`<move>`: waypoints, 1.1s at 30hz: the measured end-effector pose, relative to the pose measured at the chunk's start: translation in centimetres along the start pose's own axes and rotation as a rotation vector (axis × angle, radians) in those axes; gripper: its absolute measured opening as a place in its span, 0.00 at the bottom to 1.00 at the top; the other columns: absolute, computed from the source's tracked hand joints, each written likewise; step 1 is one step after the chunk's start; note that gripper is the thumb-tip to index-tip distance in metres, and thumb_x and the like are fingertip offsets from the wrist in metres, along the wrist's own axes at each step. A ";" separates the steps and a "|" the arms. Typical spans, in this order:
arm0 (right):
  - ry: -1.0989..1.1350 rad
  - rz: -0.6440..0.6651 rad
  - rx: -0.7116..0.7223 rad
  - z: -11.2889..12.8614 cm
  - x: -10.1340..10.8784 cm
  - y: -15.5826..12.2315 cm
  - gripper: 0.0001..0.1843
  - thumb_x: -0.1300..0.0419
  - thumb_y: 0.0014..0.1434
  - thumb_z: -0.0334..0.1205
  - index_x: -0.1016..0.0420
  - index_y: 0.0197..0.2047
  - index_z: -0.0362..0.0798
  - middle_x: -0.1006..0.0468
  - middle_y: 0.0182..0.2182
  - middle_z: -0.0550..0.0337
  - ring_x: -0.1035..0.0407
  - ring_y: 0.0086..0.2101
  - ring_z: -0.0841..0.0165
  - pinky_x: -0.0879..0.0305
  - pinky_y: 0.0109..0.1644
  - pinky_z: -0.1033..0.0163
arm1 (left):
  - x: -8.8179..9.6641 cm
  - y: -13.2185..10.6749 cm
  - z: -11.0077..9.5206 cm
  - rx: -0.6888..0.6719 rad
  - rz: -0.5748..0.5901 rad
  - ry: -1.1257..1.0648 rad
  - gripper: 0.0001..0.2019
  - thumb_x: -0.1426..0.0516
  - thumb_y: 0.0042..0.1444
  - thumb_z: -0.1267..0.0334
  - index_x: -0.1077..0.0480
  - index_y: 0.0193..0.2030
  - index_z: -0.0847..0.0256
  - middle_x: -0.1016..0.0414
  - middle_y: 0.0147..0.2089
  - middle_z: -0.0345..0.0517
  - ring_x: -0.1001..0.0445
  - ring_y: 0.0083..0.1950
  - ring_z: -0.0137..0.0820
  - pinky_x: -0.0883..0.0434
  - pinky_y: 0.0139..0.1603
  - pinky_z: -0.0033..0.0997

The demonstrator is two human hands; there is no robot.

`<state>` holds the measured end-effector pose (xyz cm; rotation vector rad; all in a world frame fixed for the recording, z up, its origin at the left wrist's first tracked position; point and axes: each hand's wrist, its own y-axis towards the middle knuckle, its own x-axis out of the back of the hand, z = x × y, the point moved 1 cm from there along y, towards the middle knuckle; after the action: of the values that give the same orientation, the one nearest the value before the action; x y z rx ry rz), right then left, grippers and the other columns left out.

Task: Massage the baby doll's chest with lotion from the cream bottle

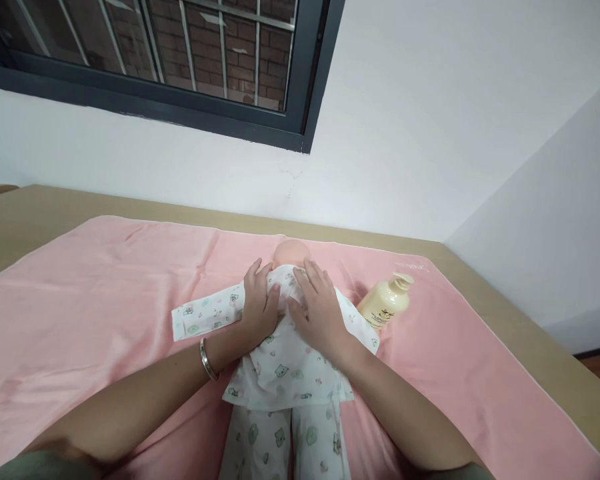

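Note:
A baby doll (291, 253) lies on the pink mat (145, 280), with only the smooth top of its head showing at the far end. It is dressed in a white printed shirt (285, 373) and matching trousers (265, 437). My left hand (260, 303) rests on the shirt at the shoulder by the left sleeve, fingers stretched out. Opposite it, my right hand (323, 310) lies flat on the upper chest, its fingers spread near the neck. Both palms face the cloth and neither grips it, as far as I can see.
A pale yellow bottle (386, 300) lies tilted at the right, close to the shirt's right sleeve. The mat covers much of a wooden table (485, 280). Behind it are a white wall (380, 173) and a dark-framed barred window (300, 100).

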<state>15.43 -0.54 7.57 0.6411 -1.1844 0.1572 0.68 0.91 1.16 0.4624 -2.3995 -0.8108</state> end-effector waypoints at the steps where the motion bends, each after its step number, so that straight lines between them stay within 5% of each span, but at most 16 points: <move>1: 0.005 0.017 0.012 0.0 -0.1 0.0 0.28 0.49 0.66 0.42 0.41 0.67 0.44 0.47 0.69 0.45 0.57 0.69 0.54 0.59 0.69 0.41 | 0.0 0.0 0.0 0.001 0.000 -0.002 0.23 0.60 0.69 0.55 0.46 0.66 0.62 0.51 0.69 0.61 0.52 0.72 0.46 0.46 0.68 0.58; 12: 0.091 0.055 0.012 -0.4 -0.6 -0.1 0.27 0.48 0.66 0.42 0.39 0.66 0.47 0.42 0.68 0.46 0.54 0.68 0.55 0.56 0.68 0.39 | 0.2 0.2 -0.4 0.011 -0.006 -0.016 0.22 0.58 0.68 0.56 0.42 0.63 0.63 0.46 0.67 0.62 0.47 0.70 0.45 0.44 0.67 0.56; 16: 0.071 -0.052 -0.022 -0.5 -0.8 0.0 0.28 0.48 0.65 0.41 0.40 0.67 0.44 0.46 0.69 0.44 0.57 0.69 0.54 0.56 0.69 0.40 | 0.1 0.2 -0.3 -0.001 -0.006 -0.023 0.21 0.57 0.67 0.58 0.41 0.63 0.62 0.44 0.66 0.60 0.46 0.69 0.44 0.44 0.68 0.56; 20: -0.014 0.144 0.018 -0.2 -0.4 0.0 0.29 0.50 0.67 0.43 0.44 0.69 0.44 0.46 0.69 0.45 0.56 0.68 0.52 0.56 0.69 0.38 | 0.0 0.3 0.0 0.021 -0.009 -0.024 0.19 0.54 0.65 0.59 0.39 0.60 0.61 0.41 0.64 0.59 0.43 0.67 0.45 0.42 0.66 0.57; 23: -0.034 0.330 0.103 -0.4 2.9 -0.6 0.32 0.48 0.67 0.47 0.46 0.70 0.46 0.46 0.69 0.46 0.53 0.68 0.50 0.51 0.67 0.40 | 0.4 0.5 -0.7 0.040 0.020 -0.041 0.15 0.50 0.61 0.62 0.33 0.53 0.59 0.36 0.61 0.56 0.38 0.64 0.45 0.40 0.66 0.56; 26: 0.002 0.466 0.143 -1.3 8.6 -2.0 0.33 0.46 0.66 0.54 0.44 0.70 0.55 0.42 0.68 0.54 0.49 0.67 0.53 0.48 0.67 0.44 | 1.1 0.8 -3.3 0.045 0.080 -0.171 0.13 0.50 0.57 0.66 0.29 0.46 0.56 0.33 0.59 0.51 0.35 0.63 0.43 0.38 0.66 0.52; 29: -0.054 0.310 -0.065 -3.3 14.0 -3.5 0.33 0.53 0.68 0.55 0.48 0.72 0.51 0.45 0.69 0.53 0.50 0.67 0.55 0.50 0.69 0.45 | 0.8 1.7 -7.6 0.148 0.254 -0.430 0.14 0.48 0.51 0.69 0.27 0.43 0.54 0.28 0.56 0.46 0.32 0.61 0.42 0.38 0.66 0.50; 33: -0.244 0.079 -0.390 -6.3 17.0 -4.4 0.32 0.58 0.70 0.48 0.46 0.70 0.38 0.47 0.69 0.44 0.54 0.68 0.52 0.49 0.68 0.45 | -2.3 4.3 -13.2 0.602 0.603 -0.925 0.20 0.46 0.42 0.73 0.28 0.45 0.59 0.25 0.53 0.52 0.28 0.58 0.42 0.32 0.61 0.45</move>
<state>29.07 -4.35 19.75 0.2750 -1.4290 -0.0888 9.88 -0.57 11.71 -0.5633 -3.3437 0.0402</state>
